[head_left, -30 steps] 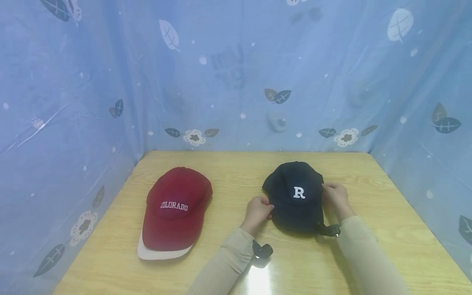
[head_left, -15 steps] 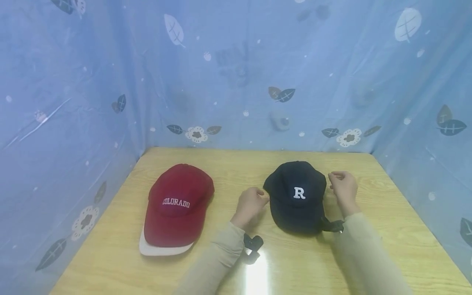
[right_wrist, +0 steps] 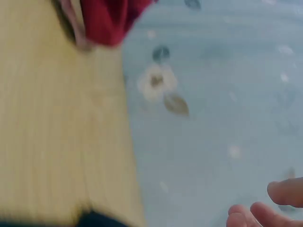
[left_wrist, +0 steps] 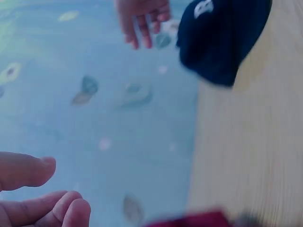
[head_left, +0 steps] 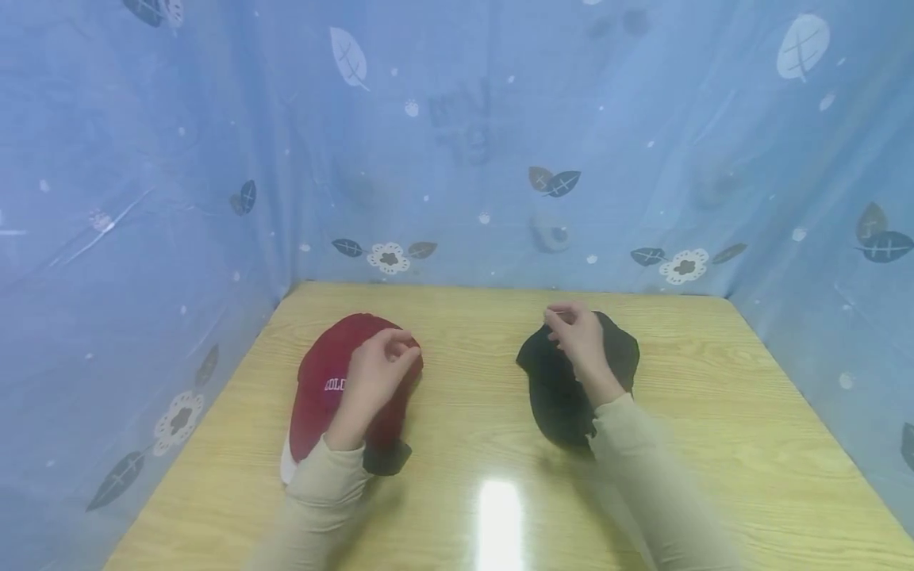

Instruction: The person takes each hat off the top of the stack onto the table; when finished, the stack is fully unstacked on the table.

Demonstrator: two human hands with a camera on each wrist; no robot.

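Beige-sleeved hands (head_left: 378, 373) above caps (head_left: 550, 388)

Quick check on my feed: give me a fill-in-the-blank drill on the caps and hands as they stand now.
1. The left hand is over the ____ cap.
2. The right hand is over the ____ cap.
3. Both caps lie on a ____ table.
4. Behind the table hangs a ____ curtain printed with leaves and flowers.

Missing words: red; black; wooden; blue
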